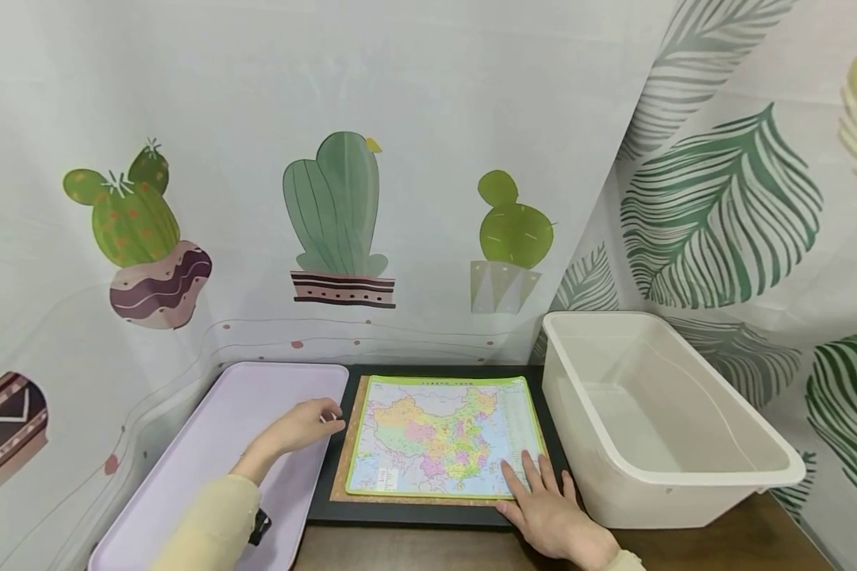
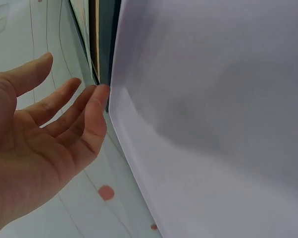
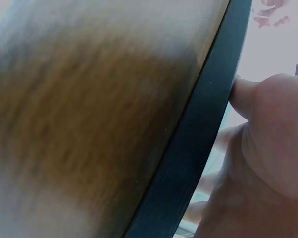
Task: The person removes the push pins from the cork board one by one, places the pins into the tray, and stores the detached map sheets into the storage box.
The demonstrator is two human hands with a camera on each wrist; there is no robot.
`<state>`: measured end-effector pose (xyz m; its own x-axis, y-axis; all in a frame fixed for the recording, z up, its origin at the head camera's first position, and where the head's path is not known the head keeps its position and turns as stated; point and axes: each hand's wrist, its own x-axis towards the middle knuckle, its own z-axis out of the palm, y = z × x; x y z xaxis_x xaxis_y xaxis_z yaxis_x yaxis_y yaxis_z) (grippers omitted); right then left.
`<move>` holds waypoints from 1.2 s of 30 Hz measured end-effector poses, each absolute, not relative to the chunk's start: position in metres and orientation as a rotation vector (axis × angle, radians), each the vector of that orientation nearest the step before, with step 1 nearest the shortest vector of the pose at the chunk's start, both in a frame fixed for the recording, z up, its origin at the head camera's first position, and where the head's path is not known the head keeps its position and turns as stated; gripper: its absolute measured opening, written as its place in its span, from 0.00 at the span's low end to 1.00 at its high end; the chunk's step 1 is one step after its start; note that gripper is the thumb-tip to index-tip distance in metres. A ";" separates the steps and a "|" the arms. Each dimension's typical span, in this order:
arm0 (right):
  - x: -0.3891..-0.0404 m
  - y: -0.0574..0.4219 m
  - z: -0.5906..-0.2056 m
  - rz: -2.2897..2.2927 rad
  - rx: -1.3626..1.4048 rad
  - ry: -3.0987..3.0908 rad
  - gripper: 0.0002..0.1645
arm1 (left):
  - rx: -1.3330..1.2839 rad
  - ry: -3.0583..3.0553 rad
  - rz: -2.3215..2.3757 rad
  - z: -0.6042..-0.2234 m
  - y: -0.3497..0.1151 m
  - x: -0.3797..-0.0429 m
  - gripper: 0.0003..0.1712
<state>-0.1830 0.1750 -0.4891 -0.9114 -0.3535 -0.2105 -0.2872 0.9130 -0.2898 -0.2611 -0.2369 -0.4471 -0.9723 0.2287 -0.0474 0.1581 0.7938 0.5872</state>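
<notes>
A colourful map sheet (image 1: 436, 432) with a green border lies on a brown cork-like board (image 1: 340, 485), which sits on a black mat or board (image 1: 400, 514). My right hand (image 1: 546, 507) rests at the map's lower right corner, fingers spread, the fingertips over the sheet. Black edging shows beside the same hand in the right wrist view. Over the right side of a lilac tray (image 1: 274, 388) is my left hand (image 1: 303, 426), its fingers loosely bent and nothing in its grasp. In the left wrist view its palm and fingers appear beside the tray's edge.
A deep white plastic bin (image 1: 674, 476) stands to the right of the black board. Brown wooden tabletop (image 1: 393, 551) shows along the front. Behind everything hangs a white curtain (image 1: 428, 95) printed with cacti and leaves.
</notes>
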 end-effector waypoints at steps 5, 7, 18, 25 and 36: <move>-0.182 0.175 -0.489 -0.379 -0.470 2.812 0.40 | 0.306 2.849 0.992 -0.450 -0.224 -0.265 0.11; -0.182 0.176 -0.490 -0.383 -0.468 2.811 0.40 | 0.269 2.816 1.055 -0.452 -0.220 -0.267 0.11; -0.183 0.177 -0.493 -0.394 -0.487 2.811 0.41 | 0.026 2.623 1.408 -0.462 -0.202 -0.275 0.18; -0.183 0.177 -0.492 -0.407 -0.478 2.808 0.41 | -0.045 2.581 1.447 -0.465 -0.197 -0.281 0.19; -0.183 0.177 -0.491 -0.412 -0.474 2.809 0.41 | -0.092 2.552 1.473 -0.473 -0.197 -0.289 0.17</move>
